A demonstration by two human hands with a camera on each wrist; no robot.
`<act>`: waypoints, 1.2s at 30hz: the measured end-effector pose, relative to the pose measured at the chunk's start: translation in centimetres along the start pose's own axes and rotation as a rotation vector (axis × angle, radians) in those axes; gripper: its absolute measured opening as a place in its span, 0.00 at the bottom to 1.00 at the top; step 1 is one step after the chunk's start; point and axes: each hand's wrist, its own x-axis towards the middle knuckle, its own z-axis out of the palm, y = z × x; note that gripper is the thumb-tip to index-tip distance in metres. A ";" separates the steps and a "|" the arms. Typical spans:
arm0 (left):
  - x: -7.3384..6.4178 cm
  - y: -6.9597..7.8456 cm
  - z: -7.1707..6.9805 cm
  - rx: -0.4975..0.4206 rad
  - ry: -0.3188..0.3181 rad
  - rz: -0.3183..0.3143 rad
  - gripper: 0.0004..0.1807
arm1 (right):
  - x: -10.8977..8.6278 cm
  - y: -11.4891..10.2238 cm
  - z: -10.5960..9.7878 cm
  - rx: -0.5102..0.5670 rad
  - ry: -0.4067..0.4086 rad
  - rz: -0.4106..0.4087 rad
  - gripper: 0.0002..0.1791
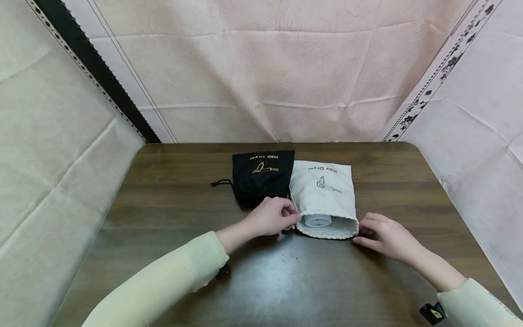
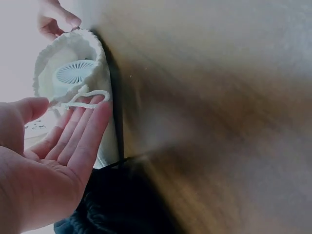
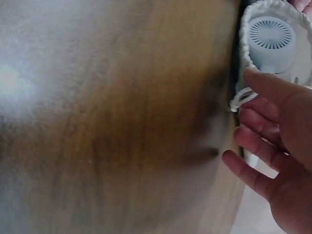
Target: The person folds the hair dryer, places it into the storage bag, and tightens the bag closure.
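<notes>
A white drawstring bag [image 1: 324, 190] printed "Hair Dryer" lies with its mouth toward me. Inside its gaping mouth sits a white hair dryer [image 3: 273, 41], its round vented end showing and the rest hidden by cloth. At the mouth's left corner is my left hand [image 1: 271, 216]; in the left wrist view its fingers are extended beneath a white cord loop [image 2: 87, 100], with the thumb apart. My right hand [image 1: 382, 236] is at the right corner, its thumb at the rim and its fingers loosely bent by another cord loop [image 3: 241, 99].
A black drawstring bag [image 1: 261, 179], also printed "Hair Dryer", lies just left of the white one, its black cord [image 1: 222, 182] trailing left. Both are on a brown wooden table [image 1: 171, 209]. Pale cloth [image 1: 261, 72] hangs behind the table and along both sides.
</notes>
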 end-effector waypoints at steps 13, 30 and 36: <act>-0.2 -0.7 1.0 0.025 -0.002 0.017 0.05 | 0.2 1.0 1.2 -0.031 0.102 -0.171 0.20; -0.5 0.4 -3.0 -0.121 0.000 0.058 0.07 | 0.2 0.6 -5.1 0.198 0.110 0.034 0.22; 0.4 1.7 -4.9 -0.196 0.022 0.057 0.08 | 1.1 1.1 -7.3 0.161 0.193 0.029 0.25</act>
